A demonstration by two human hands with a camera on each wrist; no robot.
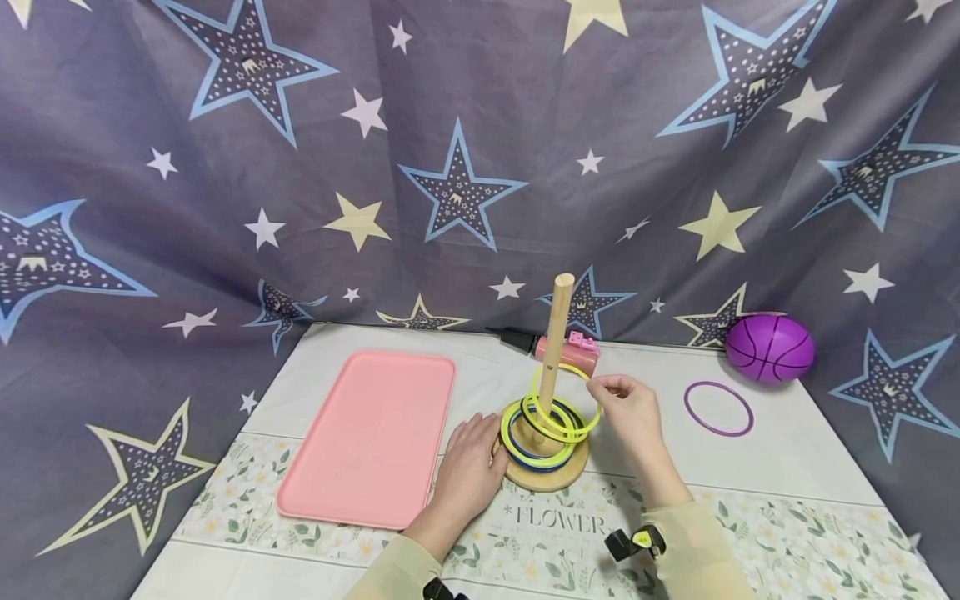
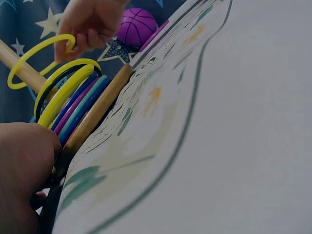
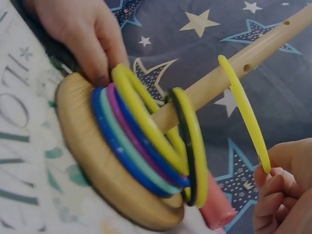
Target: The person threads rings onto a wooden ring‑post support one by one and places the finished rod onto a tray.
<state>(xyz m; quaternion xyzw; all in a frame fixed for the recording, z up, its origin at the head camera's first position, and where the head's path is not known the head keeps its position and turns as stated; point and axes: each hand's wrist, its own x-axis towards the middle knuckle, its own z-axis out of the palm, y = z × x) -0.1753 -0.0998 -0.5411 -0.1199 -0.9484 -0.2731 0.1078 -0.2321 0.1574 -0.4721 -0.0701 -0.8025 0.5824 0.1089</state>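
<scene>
Around the upright wooden peg (image 1: 556, 340), partway up, a yellow ring (image 1: 566, 398) hung tilted, pinched at its right edge by the right hand (image 1: 633, 410), the nearer hand. Left hand (image 1: 468, 468) rested with relaxed fingers against the round wooden base (image 1: 546, 475), steadying it. Stacked rings (image 3: 146, 146) lay below. Surface was a floral table cover (image 1: 787, 533); a pink tray (image 1: 371, 435) lay left, a purple ring (image 1: 718, 407) and purple ball (image 1: 769, 347) well apart at right.
</scene>
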